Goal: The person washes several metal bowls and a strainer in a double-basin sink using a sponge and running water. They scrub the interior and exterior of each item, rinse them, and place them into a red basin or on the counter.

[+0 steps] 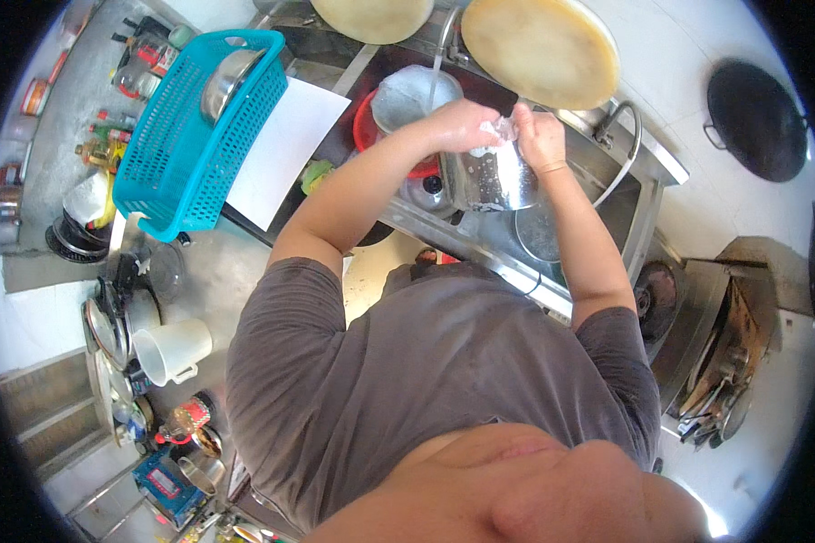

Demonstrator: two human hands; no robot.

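Above the sink, a shiny metal pot [492, 178] is tilted, with foam and droplets on its outer wall. My right hand [542, 139] grips the pot's upper rim, thumb up. Beside it, my left hand [472, 127] is at the same rim with a soapy, translucent wad [499, 129] at its fingers; the exact kind of wad is unclear. Behind my left forearm, water runs from a faucet [441, 47] into a foam-filled basin [411, 91], which sits in a red basin [365, 122]. The inside of the pot is hidden.
Left of the sink, a teal plastic basket [207, 183] holds a metal bowl [227, 85]. Two round boards [540, 51] [373, 13] lean behind the sink. A second faucet [628, 136] curves over the right basin. The sink's metal front edge [475, 254] runs close to my body.
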